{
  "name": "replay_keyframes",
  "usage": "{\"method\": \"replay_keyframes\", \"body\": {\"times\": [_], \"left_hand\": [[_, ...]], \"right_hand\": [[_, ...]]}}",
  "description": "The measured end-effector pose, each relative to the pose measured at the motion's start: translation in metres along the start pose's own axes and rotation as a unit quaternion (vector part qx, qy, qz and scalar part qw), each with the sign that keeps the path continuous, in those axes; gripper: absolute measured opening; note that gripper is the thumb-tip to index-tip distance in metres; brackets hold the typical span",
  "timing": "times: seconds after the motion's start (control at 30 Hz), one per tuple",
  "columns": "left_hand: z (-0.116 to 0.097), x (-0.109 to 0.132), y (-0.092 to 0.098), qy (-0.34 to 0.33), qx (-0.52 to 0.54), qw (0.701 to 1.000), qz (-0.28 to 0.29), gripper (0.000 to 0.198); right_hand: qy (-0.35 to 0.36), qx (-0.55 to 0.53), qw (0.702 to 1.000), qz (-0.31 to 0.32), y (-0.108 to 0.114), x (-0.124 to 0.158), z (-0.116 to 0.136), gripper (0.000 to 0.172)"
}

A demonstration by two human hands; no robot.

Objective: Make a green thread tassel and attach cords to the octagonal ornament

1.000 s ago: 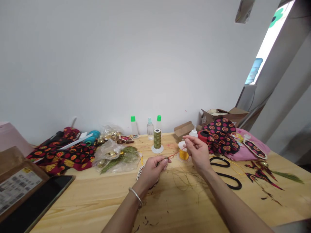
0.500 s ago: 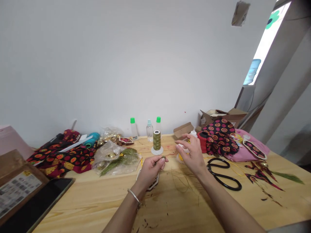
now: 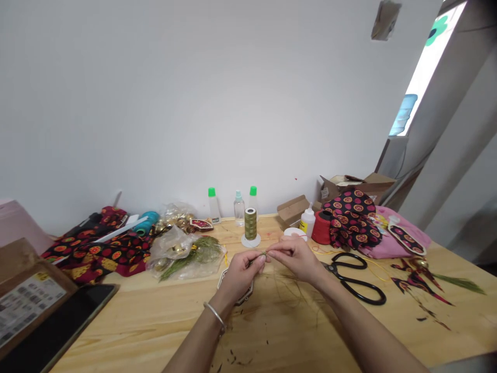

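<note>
My left hand (image 3: 241, 270) and my right hand (image 3: 294, 257) meet fingertip to fingertip over the wooden table (image 3: 155, 331). Both pinch a small bundle of green-gold threads (image 3: 263, 254) tied with thin red thread. Loose green threads (image 3: 295, 290) trail on the table under my right wrist. A flat white hexagonal piece (image 3: 225, 277) lies partly hidden under my left hand. A spool of olive-gold thread (image 3: 250, 224) stands upright just beyond my fingers.
Black scissors (image 3: 355, 282) lie right of my right arm. A red spool (image 3: 321, 227), a white glue bottle (image 3: 308, 220) and patterned fabric (image 3: 351, 215) sit at the back right. A plastic bag of green tassels and gold bells (image 3: 182, 251), more fabric (image 3: 101, 248) and a dark tablet (image 3: 54, 326) lie left.
My right hand has come down and left from near the yellow spool, closing its fingers on the bundle at my left fingertips. My left hand has stayed almost in place.
</note>
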State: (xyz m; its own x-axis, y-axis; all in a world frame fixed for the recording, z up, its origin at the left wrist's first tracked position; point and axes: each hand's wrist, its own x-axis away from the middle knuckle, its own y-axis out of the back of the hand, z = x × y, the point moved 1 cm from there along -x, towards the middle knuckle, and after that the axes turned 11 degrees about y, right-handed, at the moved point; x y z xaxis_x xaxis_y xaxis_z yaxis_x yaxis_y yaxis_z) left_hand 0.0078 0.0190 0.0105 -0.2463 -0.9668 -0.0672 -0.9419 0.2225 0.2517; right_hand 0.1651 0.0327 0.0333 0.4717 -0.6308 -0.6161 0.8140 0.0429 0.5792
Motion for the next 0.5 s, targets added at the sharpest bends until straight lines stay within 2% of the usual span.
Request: {"method": "replay_keyframes", "body": {"times": [0.13,0.27,0.5], "left_hand": [[-0.003,0.001,0.004,-0.014,0.027,0.998,0.048,0.031],[-0.008,0.002,0.005,-0.002,0.108,0.994,0.009,0.042],[-0.013,0.003,-0.014,-0.03,0.059,0.997,0.027,0.032]], "right_hand": [[0.039,0.042,0.998,-0.005,0.005,0.0,0.001,0.018],[0.081,0.083,0.993,0.007,0.006,0.001,0.004,0.02],[0.139,0.149,0.979,0.002,-0.002,0.005,-0.001,0.02]]}}
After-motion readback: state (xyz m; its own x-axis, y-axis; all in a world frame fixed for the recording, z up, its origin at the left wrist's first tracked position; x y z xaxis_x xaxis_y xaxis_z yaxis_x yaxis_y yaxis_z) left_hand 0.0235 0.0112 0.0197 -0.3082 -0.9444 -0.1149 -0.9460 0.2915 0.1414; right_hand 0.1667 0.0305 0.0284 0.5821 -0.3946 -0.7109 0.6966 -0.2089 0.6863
